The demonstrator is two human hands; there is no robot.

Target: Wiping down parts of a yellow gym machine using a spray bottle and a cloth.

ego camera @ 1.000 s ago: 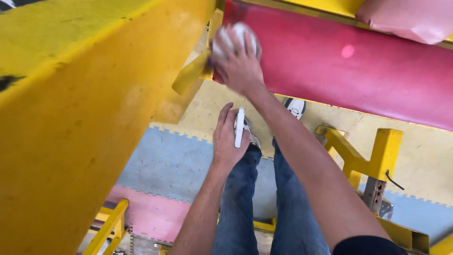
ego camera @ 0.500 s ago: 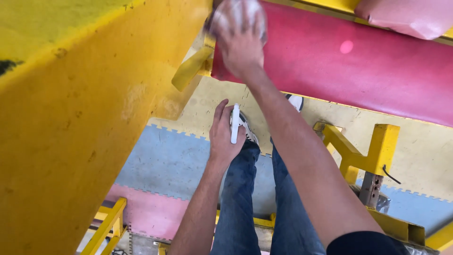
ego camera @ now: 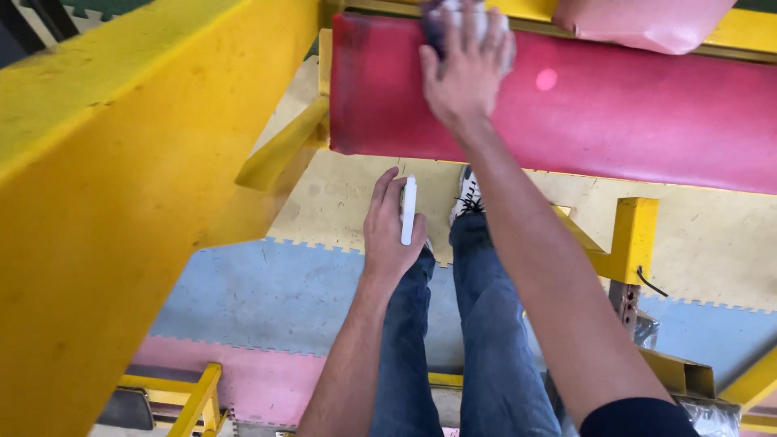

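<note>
My right hand [ego camera: 463, 71] presses a white cloth [ego camera: 469, 18] flat against the top of a long red padded bench [ego camera: 615, 113], near its left end. Most of the cloth is hidden under my fingers. A darker, damp-looking patch marks the pad's left end. Lower down, my left hand [ego camera: 391, 229] is closed around a slim white bottle-like object [ego camera: 409, 210], held upright above my legs and away from the pad.
A thick yellow steel beam [ego camera: 121, 210] fills the left side. A yellow bracket [ego camera: 279, 154] joins it to the bench. Yellow frame posts [ego camera: 631, 247] stand at the right. A pink pad [ego camera: 647, 24] lies top right. Below are blue, pink and yellow foam floor tiles.
My right hand has slid the cloth up and to the right along the red pad. The view has shifted, and my left hand still holds the white object in about the same place.
</note>
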